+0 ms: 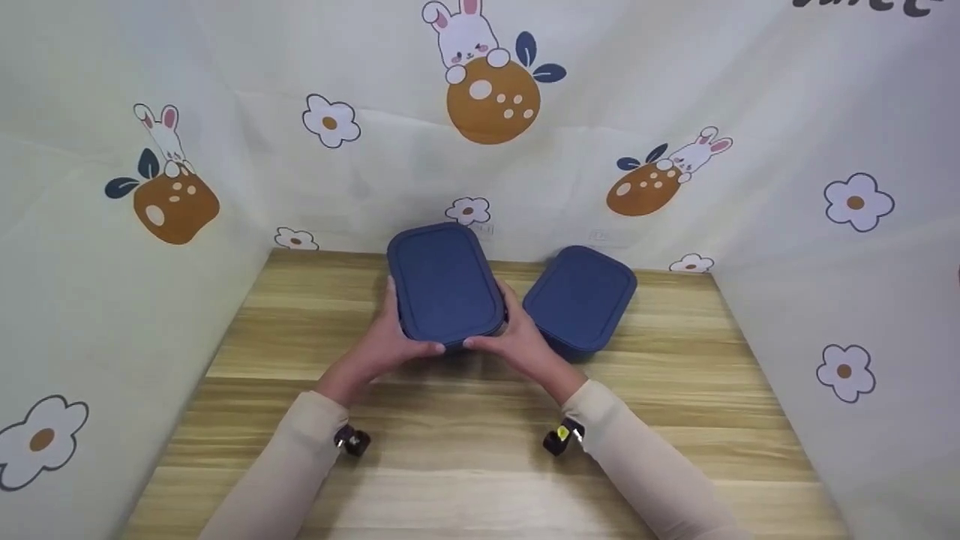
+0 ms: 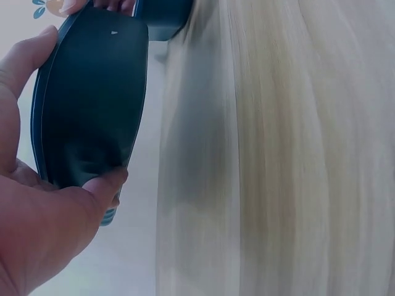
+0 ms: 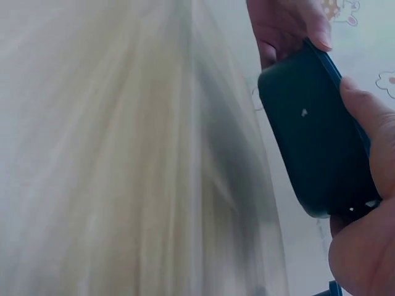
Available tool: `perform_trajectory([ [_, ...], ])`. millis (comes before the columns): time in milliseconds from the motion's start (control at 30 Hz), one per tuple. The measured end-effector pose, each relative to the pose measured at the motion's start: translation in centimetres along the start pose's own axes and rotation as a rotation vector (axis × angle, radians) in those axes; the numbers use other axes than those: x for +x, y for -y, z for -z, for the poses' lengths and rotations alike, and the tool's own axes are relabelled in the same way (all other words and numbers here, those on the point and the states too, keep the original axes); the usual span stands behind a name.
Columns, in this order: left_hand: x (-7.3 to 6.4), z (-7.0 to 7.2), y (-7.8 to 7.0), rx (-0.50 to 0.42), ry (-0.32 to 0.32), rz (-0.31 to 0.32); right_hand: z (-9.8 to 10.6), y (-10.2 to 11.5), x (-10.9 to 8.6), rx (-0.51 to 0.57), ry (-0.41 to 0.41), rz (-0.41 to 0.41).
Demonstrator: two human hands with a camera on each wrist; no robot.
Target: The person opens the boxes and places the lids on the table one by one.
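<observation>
Both hands hold a dark blue lidded food container above the wooden table, one hand at each side. My left hand grips its near left corner, thumb along the front wall. At the near right corner, my right hand grips it the same way. The lid is on, with a raised rim. In the left wrist view, the left hand curls round one end of the container. The right wrist view shows the right hand on the container, with the left hand beyond.
A second blue lidded container stands on the wooden table, just right of the right hand. A pale cloth with rabbit and flower prints hangs behind the table and along both sides. Each wrist wears a small black camera.
</observation>
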State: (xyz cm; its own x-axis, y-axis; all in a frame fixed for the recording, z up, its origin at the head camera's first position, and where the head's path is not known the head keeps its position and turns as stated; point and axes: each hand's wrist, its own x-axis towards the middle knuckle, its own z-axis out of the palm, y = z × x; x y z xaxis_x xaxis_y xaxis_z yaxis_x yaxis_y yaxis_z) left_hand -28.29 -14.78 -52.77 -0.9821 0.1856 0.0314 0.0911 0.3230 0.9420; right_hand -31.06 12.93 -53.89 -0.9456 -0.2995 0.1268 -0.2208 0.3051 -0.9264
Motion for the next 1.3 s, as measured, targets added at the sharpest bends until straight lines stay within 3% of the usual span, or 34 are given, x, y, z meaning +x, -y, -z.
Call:
perform_trajectory([
  [300, -0.4, -0.1, -0.4, 0.033, 0.047, -0.050, -0.7, -0.1, -2.0, 0.097, -0.083, 0.102],
  [533, -1.1, 0.3, -0.8, 0.048, 0.086, -0.022, -0.3, 0.2, -3.5, 0.147, -0.043, 0.113],
  [867, -2.2, -0.6, -0.6, 0.031, 0.128, -0.006, -0.1, -0.2, -5.3, 0.222, -0.020, 0.067],
  [1300, -3.6, -1.3, -0.6, 0.033, 0.166, -0.026, -0.2, 0.2, -7.7, 0.176, -0.021, -0.001],
])
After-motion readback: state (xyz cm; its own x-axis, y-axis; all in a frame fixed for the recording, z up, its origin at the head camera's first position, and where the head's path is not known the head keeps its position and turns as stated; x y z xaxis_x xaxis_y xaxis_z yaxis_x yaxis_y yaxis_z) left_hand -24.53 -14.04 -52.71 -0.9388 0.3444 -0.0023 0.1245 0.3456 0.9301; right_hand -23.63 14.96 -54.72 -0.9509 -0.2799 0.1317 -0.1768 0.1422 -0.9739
